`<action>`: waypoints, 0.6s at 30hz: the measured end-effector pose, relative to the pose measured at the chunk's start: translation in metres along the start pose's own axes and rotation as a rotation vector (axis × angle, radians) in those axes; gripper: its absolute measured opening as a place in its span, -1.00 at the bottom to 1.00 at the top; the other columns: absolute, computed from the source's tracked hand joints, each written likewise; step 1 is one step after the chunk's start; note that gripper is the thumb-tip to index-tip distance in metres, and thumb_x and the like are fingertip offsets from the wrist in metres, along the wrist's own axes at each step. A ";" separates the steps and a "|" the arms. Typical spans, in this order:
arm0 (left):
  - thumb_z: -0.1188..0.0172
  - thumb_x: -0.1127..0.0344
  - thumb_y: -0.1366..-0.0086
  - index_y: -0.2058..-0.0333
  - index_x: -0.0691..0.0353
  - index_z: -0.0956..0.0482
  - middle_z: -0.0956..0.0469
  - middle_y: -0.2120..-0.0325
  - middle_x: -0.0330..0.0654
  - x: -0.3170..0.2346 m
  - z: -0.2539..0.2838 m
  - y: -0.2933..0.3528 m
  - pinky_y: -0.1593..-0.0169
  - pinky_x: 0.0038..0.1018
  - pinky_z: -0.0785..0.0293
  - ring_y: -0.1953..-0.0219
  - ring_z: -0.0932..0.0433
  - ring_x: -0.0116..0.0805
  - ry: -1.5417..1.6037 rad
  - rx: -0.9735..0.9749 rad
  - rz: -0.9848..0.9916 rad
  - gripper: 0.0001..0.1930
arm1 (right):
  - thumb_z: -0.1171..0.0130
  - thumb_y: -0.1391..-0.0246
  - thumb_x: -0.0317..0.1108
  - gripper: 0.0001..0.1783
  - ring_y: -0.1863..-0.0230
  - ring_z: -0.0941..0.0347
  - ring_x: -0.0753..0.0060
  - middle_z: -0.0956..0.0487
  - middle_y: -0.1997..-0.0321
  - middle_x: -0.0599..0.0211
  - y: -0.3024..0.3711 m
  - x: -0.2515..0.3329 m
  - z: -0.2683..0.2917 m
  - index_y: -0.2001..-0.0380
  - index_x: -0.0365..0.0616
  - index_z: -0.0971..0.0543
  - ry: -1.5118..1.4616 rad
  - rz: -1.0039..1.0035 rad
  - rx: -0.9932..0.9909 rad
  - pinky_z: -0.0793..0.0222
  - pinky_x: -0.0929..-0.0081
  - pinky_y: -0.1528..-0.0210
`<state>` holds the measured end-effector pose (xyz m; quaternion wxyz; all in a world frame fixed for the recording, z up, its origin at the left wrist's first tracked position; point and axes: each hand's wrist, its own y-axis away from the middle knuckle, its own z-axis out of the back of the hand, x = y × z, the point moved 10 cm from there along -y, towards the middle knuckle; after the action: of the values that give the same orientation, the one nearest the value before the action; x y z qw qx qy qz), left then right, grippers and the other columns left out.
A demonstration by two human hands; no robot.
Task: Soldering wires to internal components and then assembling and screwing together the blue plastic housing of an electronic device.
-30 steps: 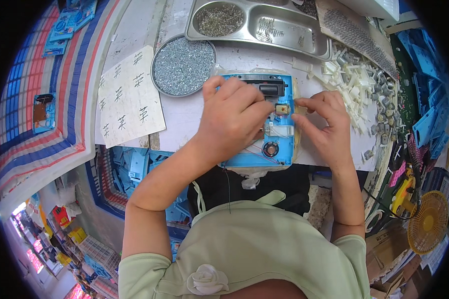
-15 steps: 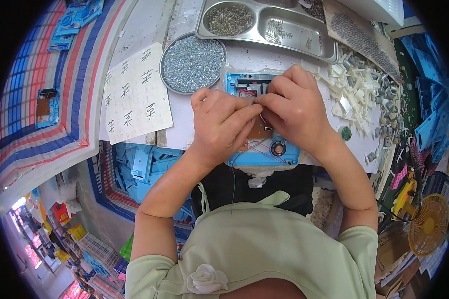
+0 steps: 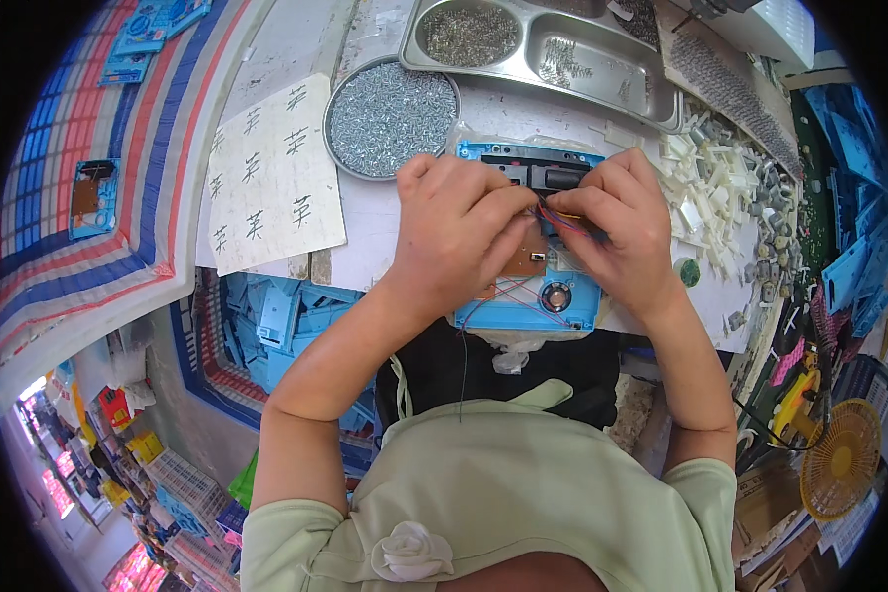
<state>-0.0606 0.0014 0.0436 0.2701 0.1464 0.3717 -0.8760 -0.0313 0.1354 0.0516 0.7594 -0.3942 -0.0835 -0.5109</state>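
An open blue plastic casing [image 3: 483, 314] lies in front of me, with a brown circuit board [image 3: 523, 259], a round speaker [image 3: 555, 296] and thin wires inside. Over its middle, my right hand [image 3: 617, 222] pinches a bundle of coloured wires [image 3: 568, 221] between thumb and fingers. My left hand [image 3: 459, 222] meets it from the other side, its fingertips closed at the wires' ends; what exactly they grip is too small to tell. Black parts [image 3: 562, 176] sit along the casing's far side. The hands cover part of the board.
A round tray of small screws [image 3: 393, 118] stands far left of the casing, beside a sheet of paper [image 3: 271, 178]. Behind is a steel compartment tray [image 3: 602, 74] with springs. White plastic parts [image 3: 701, 183] are heaped at right. A yellow fan [image 3: 841, 459] stands lower right.
My right hand has drawn slightly right, and the coloured wires now show between my hands. The fingertips have parted a little. The whole view has shifted slightly.
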 end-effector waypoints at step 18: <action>-0.47 0.38 -0.02 0.35 0.04 -0.69 -0.54 0.39 -0.34 0.022 0.016 0.011 0.04 -0.25 -0.21 0.26 -0.51 -0.29 -0.022 -0.063 0.065 -0.81 | -0.47 0.26 -0.46 -0.75 0.32 -0.39 0.21 -0.50 0.44 0.42 0.003 0.003 0.004 0.43 -0.07 -0.64 0.060 0.033 -0.047 -0.28 0.28 0.25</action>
<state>-0.0729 -0.0246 0.0385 0.3069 0.1402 0.3910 -0.8563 -0.0262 0.1366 0.0543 0.7603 -0.3978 -0.0421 -0.5118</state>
